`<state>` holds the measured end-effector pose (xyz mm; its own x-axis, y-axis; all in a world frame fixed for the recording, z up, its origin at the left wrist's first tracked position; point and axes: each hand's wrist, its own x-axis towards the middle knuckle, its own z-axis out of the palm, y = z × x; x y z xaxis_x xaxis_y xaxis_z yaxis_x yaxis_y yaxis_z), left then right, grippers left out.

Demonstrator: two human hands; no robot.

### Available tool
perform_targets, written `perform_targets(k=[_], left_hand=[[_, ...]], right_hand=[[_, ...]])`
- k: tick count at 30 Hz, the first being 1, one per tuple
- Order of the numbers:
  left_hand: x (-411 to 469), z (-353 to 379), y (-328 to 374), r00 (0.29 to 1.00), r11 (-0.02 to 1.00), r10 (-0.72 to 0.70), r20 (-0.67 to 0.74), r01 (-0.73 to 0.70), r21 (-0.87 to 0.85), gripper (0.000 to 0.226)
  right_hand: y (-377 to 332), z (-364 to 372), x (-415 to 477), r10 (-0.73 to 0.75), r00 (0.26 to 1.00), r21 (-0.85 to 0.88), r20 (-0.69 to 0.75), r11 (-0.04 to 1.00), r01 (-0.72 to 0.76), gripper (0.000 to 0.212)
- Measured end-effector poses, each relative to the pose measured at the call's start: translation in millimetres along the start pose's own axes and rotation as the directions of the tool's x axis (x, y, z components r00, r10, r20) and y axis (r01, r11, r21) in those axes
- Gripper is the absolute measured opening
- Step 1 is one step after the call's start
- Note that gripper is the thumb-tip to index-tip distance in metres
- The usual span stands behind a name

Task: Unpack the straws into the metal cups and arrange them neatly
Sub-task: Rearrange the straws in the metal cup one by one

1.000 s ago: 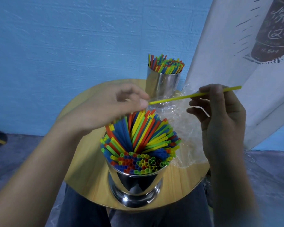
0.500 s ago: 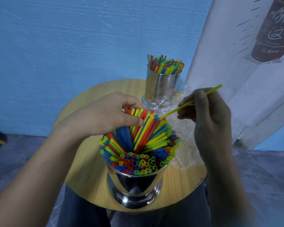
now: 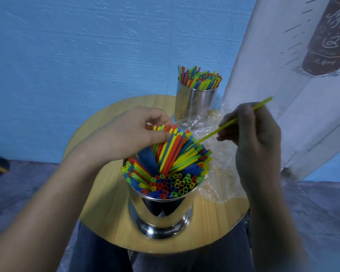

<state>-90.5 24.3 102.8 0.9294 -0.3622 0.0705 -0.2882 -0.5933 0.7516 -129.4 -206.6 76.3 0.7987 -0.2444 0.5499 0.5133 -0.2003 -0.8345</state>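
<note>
A shiny metal cup stands near the front of the round wooden table, packed with coloured straws that fan outward. My left hand grips the far side of that bundle, fingers curled over the straw tips. My right hand pinches a single yellow-green straw, whose lower end dips into the bundle and whose upper end points up to the right. A second metal cup with upright straws stands at the table's far edge.
Crumpled clear plastic wrap lies on the table between the two cups and under my right hand. A white printed banner hangs at the right. A blue wall is behind, and my dark trousers show below the table.
My right hand has tilted the yellow-green straw from nearly level to slanting down into the near cup's bundle. My left hand has dropped from the straw's tip onto the bundle.
</note>
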Motion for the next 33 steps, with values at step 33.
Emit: perform_targets(k=[33], left_hand=[[-5, -19, 11, 0.655, 0.552, -0.193, -0.73, -0.543, -0.633, 0.01]], right_hand=[[14, 10, -7, 0.045, 0.942, -0.244, 0.334, 0.969, 0.04, 0.02]])
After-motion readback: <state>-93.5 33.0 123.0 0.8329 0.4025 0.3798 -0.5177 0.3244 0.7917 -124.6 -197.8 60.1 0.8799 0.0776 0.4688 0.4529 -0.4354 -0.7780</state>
